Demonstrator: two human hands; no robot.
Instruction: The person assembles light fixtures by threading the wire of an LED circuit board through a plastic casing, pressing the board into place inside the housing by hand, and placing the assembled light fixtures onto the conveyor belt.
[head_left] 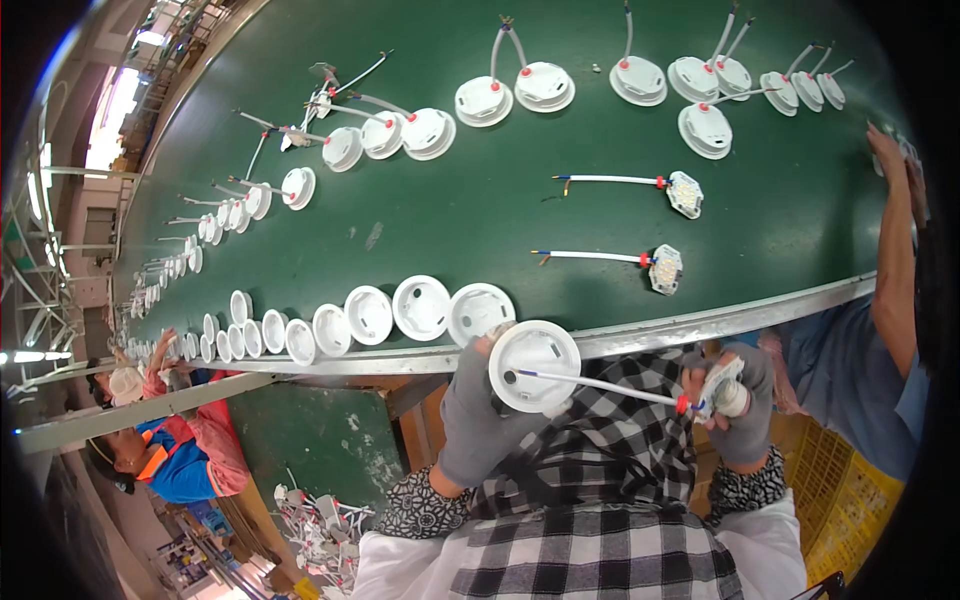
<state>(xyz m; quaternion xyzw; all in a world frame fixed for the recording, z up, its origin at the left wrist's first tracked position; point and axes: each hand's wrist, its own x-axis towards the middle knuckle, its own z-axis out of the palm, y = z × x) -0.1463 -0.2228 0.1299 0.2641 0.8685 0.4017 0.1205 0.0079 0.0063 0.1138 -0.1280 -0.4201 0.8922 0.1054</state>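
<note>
My left hand (474, 410), in a grey glove, grips a white round lamp housing (548, 350) by its side, just off the table's near edge. Its hollow side faces up and shows a small dark hole. In my right hand (748, 405), also gloved with bare fingertips, is a white LED light module (712, 388), partly hidden by the fingers. From its red collar a white cable (610, 387) runs left across the housing, its blue tip close beside the hole. Something white and rounded by the right thumb I cannot make out.
Two LED modules with cables, the farther (684, 194) and the nearer (664, 269), lie on the green table (450, 220). Several empty housings (421, 308) line its metal edge (700, 313). Wired lamps (428, 133) stand beyond. Co-workers sit at right (890, 220) and left (190, 455).
</note>
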